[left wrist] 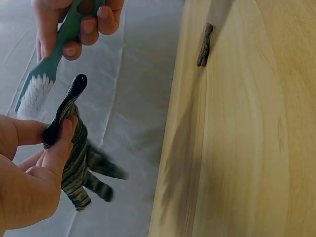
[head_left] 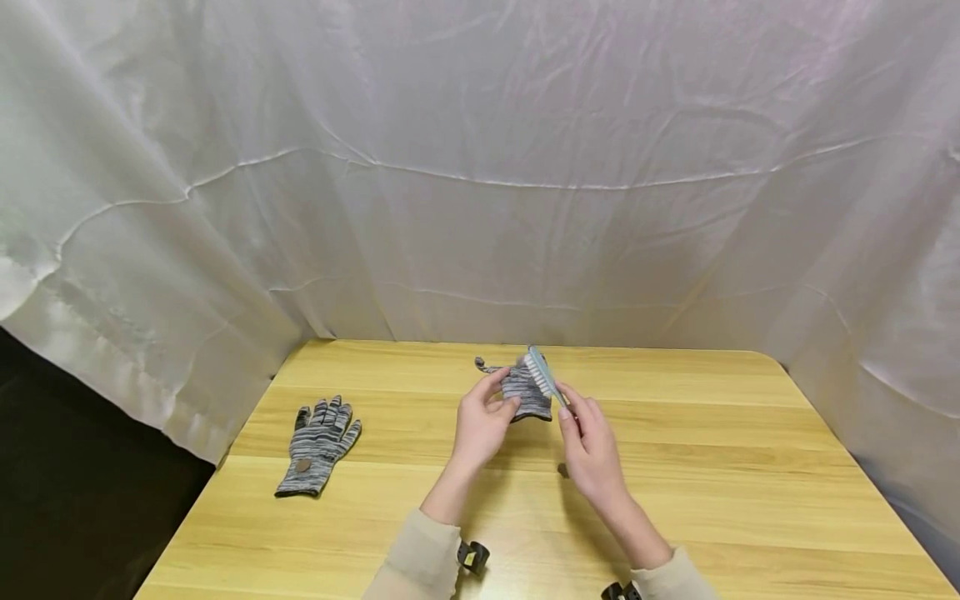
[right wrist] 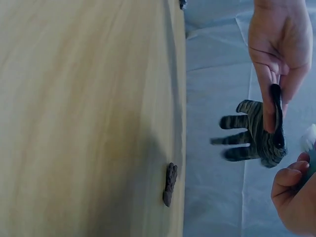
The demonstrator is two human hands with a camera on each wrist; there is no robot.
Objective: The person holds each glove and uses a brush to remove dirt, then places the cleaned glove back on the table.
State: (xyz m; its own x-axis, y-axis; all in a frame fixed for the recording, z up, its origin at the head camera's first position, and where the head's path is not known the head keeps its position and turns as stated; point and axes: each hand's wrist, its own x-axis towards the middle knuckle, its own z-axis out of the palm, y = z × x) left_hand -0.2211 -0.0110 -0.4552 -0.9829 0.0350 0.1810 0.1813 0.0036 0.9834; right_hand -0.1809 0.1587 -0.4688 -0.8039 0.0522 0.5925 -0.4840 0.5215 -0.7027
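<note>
My left hand [head_left: 482, 423] pinches a grey-and-black striped knit glove [head_left: 519, 385] by its dark cuff, thumb on one side and fingers on the other. The glove is held up above the table, and its fingers dangle loosely in both wrist views. My right hand [head_left: 594, 454] grips the handle of a blue-green brush [left wrist: 59, 47] with white bristles [left wrist: 35, 95]. In the left wrist view the bristles stand just beside the cuff; from the head they overlap the glove's striped fabric.
A matching glove [head_left: 321, 442] lies flat on the table's left side, with a round brown patch [head_left: 303, 465] near its cuff. A small dark brown lump [right wrist: 170, 185] rests on the wooden table [head_left: 750, 500] below my right hand. Pale curtains [head_left: 525, 233] hang behind the table.
</note>
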